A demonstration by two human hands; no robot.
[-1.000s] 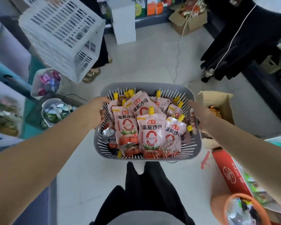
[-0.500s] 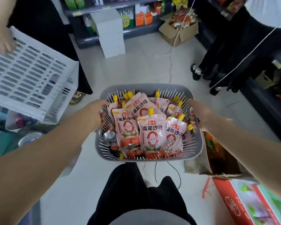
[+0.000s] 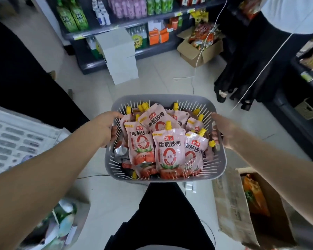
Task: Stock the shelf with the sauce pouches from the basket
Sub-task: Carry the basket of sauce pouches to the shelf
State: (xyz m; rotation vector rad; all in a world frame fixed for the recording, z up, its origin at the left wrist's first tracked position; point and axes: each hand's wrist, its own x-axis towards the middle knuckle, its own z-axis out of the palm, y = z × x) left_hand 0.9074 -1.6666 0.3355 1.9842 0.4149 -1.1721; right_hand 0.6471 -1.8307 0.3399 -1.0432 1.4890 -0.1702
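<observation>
A person carries a grey slatted basket (image 3: 219,159) at waist height down a shop aisle, black trousers (image 3: 161,213) showing beneath it. The left hand (image 3: 105,127) is closed over the basket's left rim, fingers curled inside; the right hand (image 3: 222,129) is closed over the right rim the same way. Piled inside lie the sauce pouches (image 3: 169,150), pink with yellow screw caps, none yet taken out. The front pouch reads 海天 on a red badge and 番茄沙司 in dark characters above a large red 0; the smaller print in the ring is too blurred to read. One silver pouch back (image 3: 121,152) faces up at the left.

By the look of it the step in hand is the carry itself: stocking has not begun. The next move would call for setting the basket down, or bracing it with 1 hand, so the other can lift a pouch.

An open cardboard box (image 3: 229,199) stands on the floor at near right, and a white crate (image 3: 16,139) sits at left. Farther on, white cartons (image 3: 119,56) are stacked before the shelf (image 3: 152,49), where a yellow price tag (image 3: 138,41) appears to show 9.9. Another person in dark clothes (image 3: 251,60) stands at far right.
</observation>
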